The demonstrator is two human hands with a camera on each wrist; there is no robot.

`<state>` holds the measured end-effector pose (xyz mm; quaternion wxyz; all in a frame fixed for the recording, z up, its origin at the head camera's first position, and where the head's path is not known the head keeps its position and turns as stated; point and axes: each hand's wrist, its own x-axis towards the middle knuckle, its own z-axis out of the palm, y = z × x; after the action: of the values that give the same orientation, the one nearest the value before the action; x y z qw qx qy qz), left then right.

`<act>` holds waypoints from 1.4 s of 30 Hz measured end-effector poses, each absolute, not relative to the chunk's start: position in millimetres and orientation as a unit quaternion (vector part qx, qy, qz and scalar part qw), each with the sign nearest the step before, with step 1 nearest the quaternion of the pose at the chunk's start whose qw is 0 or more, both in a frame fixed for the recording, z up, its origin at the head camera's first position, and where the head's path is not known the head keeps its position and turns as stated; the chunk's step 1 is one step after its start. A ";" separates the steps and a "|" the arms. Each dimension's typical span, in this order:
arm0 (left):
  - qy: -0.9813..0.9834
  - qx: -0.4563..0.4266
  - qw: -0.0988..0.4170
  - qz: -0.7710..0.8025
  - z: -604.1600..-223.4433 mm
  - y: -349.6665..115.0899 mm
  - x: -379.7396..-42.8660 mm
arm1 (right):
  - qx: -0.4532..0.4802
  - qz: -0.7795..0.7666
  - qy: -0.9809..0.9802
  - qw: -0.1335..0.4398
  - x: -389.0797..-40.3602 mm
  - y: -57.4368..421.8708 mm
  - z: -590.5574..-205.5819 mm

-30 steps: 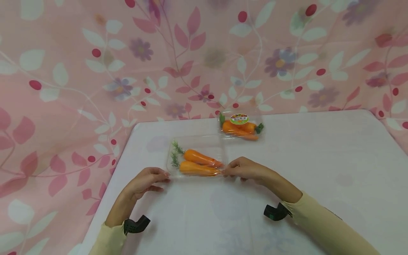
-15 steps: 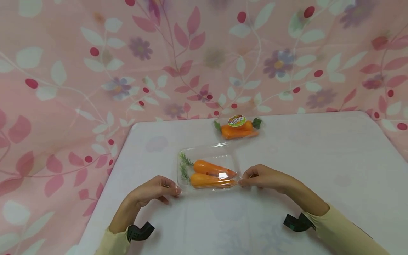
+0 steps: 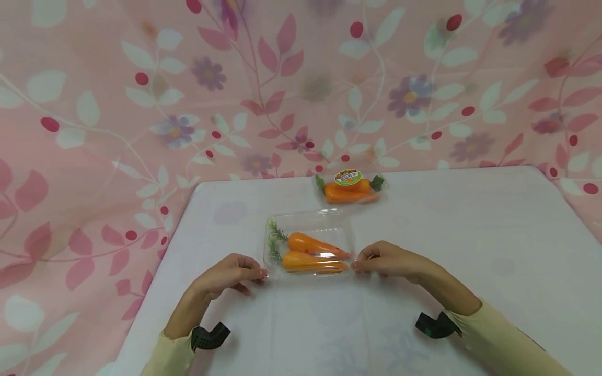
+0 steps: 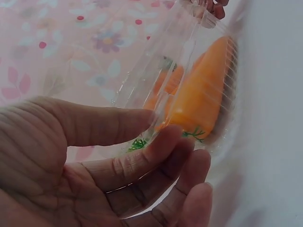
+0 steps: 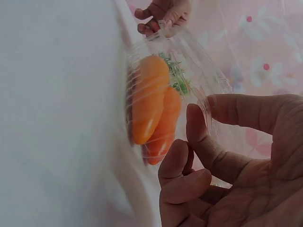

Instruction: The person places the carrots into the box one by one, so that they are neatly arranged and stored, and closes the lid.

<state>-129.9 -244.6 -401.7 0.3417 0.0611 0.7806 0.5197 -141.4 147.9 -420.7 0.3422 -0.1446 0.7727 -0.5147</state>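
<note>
A clear plastic box (image 3: 308, 222) sits mid-table with two orange carrots (image 3: 310, 261) inside, their feathery green tops toward the left. Its near left corner is pinched between the thumb and forefinger of my left hand (image 3: 228, 275). At the near right corner, my right hand (image 3: 392, 260) pinches the edge in the same way. The left wrist view shows thin plastic between thumb and forefinger, with a carrot (image 4: 201, 90) beyond the left hand (image 4: 104, 156). In the right wrist view, the right thumb and forefinger meet on the rim beside the carrots (image 5: 150, 104).
Behind the box lies a second clear pack (image 3: 350, 194) of orange carrots with green leaves and an oval label. The white-covered table (image 3: 470, 235) ends at a pink floral cloth (image 3: 320, 89) hanging behind it.
Both hands have moved the box to the right and toward me, then slightly back. It now stands apart from the rear pack, which it overlapped in view a second ago.
</note>
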 end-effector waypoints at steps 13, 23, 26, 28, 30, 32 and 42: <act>0.793 0.033 0.306 0.526 -405.1 -257.8 -133.7 | -0.112 -0.526 0.772 0.340 -161.9 129.4 -423.6; 0.776 0.052 0.339 0.528 -398.0 -250.3 -119.5 | -0.142 -0.514 0.772 0.346 -143.2 143.1 -418.8; 0.778 0.059 0.340 0.525 -398.0 -239.8 -120.2 | -0.142 -0.512 0.775 0.341 -137.1 154.9 -416.2; 0.778 0.065 0.341 0.523 -400.2 -232.3 -122.3 | -0.142 -0.513 0.777 0.337 -133.6 163.7 -414.7; 0.780 0.071 0.342 0.519 -401.9 -224.1 -124.8 | -0.140 -0.513 0.778 0.335 -130.8 172.2 -413.4; 0.781 0.079 0.342 0.516 -403.4 -215.5 -127.3 | -0.137 -0.515 0.778 0.334 -128.5 181.0 -412.8; 0.792 0.115 0.337 0.496 -411.0 -170.6 -141.9 | -0.127 -0.506 0.788 0.329 -126.5 226.5 -413.3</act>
<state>-141.9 -170.6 -411.0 0.3368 0.1146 0.7923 0.4957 -126.5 226.5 -413.3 0.3286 -0.1273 0.7875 -0.5056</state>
